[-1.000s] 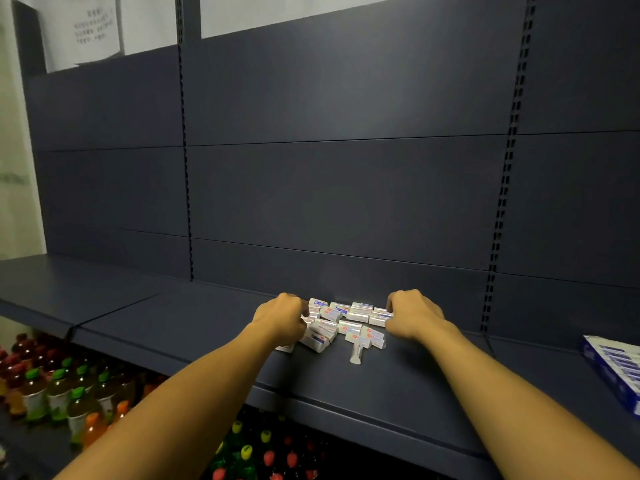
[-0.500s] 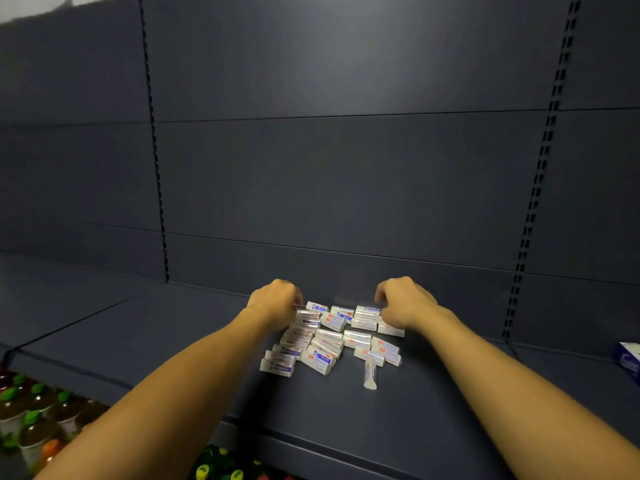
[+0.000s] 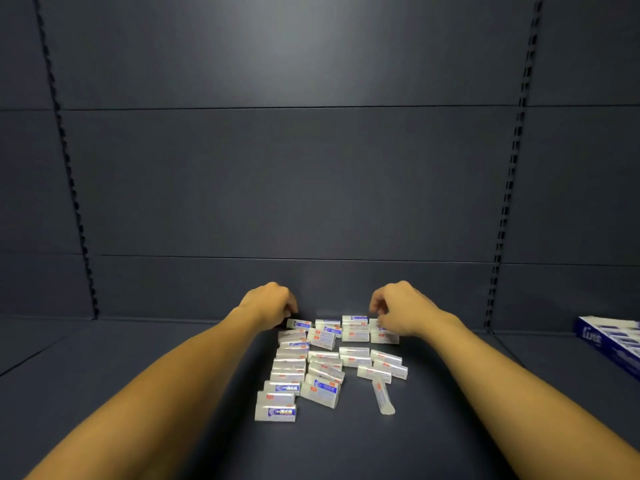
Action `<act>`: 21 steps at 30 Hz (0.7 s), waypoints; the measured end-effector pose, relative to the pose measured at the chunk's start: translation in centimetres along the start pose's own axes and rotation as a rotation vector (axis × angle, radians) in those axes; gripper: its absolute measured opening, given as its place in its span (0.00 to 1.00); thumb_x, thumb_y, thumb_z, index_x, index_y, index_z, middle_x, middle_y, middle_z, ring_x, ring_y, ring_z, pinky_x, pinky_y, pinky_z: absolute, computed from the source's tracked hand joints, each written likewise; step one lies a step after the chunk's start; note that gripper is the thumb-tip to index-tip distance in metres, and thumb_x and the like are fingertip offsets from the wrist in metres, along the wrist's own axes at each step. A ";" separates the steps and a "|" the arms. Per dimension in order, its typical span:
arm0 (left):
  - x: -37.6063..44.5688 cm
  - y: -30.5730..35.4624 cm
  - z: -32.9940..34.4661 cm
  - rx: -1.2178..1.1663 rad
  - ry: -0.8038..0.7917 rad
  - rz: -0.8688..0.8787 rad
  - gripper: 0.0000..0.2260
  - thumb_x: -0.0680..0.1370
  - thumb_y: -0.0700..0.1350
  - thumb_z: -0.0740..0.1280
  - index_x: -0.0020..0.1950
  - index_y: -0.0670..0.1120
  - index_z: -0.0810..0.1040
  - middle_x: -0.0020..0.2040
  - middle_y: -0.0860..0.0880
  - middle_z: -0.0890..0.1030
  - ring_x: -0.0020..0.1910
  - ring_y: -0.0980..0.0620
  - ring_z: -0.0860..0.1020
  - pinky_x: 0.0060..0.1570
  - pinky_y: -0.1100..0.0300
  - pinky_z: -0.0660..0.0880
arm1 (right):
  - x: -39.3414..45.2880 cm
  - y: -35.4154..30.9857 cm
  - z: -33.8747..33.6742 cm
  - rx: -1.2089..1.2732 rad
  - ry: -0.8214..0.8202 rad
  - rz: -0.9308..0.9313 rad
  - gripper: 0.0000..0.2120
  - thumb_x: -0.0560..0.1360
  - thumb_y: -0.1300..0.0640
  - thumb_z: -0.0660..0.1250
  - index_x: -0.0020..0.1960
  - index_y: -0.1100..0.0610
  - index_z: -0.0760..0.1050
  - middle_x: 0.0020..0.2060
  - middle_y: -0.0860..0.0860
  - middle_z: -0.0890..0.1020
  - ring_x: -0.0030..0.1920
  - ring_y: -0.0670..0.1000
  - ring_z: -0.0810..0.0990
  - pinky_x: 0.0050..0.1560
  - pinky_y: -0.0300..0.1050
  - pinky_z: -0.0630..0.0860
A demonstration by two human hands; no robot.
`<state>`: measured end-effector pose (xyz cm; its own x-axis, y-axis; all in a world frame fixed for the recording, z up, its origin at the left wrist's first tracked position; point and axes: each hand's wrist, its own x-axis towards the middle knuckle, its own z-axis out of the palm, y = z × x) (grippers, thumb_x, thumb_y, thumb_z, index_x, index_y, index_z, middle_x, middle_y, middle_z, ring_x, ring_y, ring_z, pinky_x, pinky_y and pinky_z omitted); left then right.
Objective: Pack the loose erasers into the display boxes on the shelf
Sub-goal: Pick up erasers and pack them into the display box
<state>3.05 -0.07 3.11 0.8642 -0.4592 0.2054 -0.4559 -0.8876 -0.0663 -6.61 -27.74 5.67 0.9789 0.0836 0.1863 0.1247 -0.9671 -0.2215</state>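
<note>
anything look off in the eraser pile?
One eraser at the pile's front right lies end-on toward the camera, crosswise to the rest. The other loose erasers lie scattered on the shelf; none are in the display box at far right.

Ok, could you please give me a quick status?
Both hands, left and right, at pile's far edge. Erasers loose on shelf. Display box far right, unobstructed.

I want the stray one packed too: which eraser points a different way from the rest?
The eraser at the pile's near right edge. It lies lengthwise, pointing toward the person, while the other erasers lie roughly crosswise.
</note>
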 end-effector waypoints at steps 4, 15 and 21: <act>1.1 -0.2 1.1 0.003 -0.090 0.120 0.11 0.80 0.43 0.68 0.61 0.51 0.84 0.59 0.53 0.83 0.56 0.52 0.80 0.56 0.53 0.79 | 0.5 -0.3 1.0 -0.003 0.004 0.018 0.13 0.74 0.65 0.67 0.51 0.49 0.81 0.44 0.46 0.80 0.45 0.49 0.80 0.50 0.49 0.82; 2.1 -1.9 2.6 -0.087 -0.091 0.146 0.11 0.79 0.41 0.69 0.60 0.50 0.83 0.57 0.50 0.83 0.54 0.49 0.80 0.55 0.51 0.80 | 2.5 -2.8 3.3 -0.007 0.018 -0.027 0.12 0.75 0.63 0.69 0.53 0.49 0.81 0.49 0.47 0.81 0.47 0.47 0.80 0.51 0.47 0.82; 2.4 -2.0 3.1 -0.116 -0.077 0.125 0.11 0.79 0.41 0.68 0.60 0.49 0.81 0.57 0.48 0.81 0.52 0.48 0.80 0.54 0.50 0.80 | 3.7 -4.2 5.0 -0.033 -0.039 -0.050 0.16 0.74 0.65 0.67 0.56 0.48 0.81 0.51 0.47 0.80 0.49 0.48 0.79 0.52 0.47 0.82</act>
<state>6.70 0.48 0.74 0.8111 -0.5710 0.1268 -0.5783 -0.8154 0.0273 -2.76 -22.15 2.53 0.9773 0.1408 0.1584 0.1689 -0.9689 -0.1808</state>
